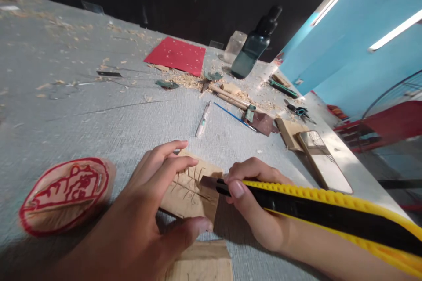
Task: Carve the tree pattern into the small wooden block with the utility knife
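A small wooden block lies on the grey table with dark lines and notches across its top. My left hand grips it, fingers along the far left edge and thumb at the near corner. In my right hand is a yellow and black utility knife, pinched close to its blade. The blade tip meets the marked face of the block. Nearer to me, a second wooden piece lies partly behind my left thumb and wrist. On the left is an oval wood slice with a red outlined design.
Beyond my hands lie a white pen, a thin blue brush and wooden sticks among shavings. A dark bottle stands behind, near red sandpaper. At right, a phone leans on a wood block, near pliers.
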`<state>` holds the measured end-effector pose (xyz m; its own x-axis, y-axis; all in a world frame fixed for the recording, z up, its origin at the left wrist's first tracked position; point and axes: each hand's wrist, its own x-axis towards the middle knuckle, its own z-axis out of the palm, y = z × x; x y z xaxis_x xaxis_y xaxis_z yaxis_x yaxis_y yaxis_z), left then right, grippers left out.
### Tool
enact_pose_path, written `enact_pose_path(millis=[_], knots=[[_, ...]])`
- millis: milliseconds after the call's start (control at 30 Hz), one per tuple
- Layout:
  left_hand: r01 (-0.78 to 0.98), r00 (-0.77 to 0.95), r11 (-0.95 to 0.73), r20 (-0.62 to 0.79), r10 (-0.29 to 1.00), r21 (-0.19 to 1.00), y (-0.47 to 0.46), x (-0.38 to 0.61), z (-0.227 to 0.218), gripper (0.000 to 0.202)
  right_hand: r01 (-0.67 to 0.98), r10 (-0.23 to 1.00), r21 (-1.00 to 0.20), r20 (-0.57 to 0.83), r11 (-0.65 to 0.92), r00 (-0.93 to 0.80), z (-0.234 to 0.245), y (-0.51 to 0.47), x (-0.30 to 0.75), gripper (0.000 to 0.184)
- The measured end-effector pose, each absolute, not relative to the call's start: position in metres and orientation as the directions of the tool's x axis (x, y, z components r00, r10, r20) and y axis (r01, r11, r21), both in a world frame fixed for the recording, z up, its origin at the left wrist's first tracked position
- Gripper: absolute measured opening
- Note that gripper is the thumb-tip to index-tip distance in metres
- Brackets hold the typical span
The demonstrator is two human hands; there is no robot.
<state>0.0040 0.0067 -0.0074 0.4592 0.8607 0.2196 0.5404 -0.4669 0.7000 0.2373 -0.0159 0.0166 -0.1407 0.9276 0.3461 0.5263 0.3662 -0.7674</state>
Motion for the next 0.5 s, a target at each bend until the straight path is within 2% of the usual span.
enact_pose_path(millis=[67, 233, 500], knots=[[0.563, 0.469, -0.499, 0.243, 0.849, 0.659, 0.0081, 0.0033, -0.0094, 0.060, 0.562, 0.916, -0.731, 0.376, 0.388, -0.144, 0.0146, -0.0135, 0.2383, 0.006], [0.586, 0.542, -0.587, 0.268, 0.797, 0.558, 0.0072, 0.0038, -0.0133, 0.092, 0.527, 0.872, -0.703, 0.450, 0.479, -0.192, 0.0129, -0.0103, 0.2382, 0.008], [0.576, 0.533, -0.572, 0.263, 0.804, 0.584, 0.0050, 0.0067, -0.0147, 0.079, 0.531, 0.867, -0.689, 0.437, 0.493, -0.238, 0.0209, -0.0088, 0.2364, 0.009]])
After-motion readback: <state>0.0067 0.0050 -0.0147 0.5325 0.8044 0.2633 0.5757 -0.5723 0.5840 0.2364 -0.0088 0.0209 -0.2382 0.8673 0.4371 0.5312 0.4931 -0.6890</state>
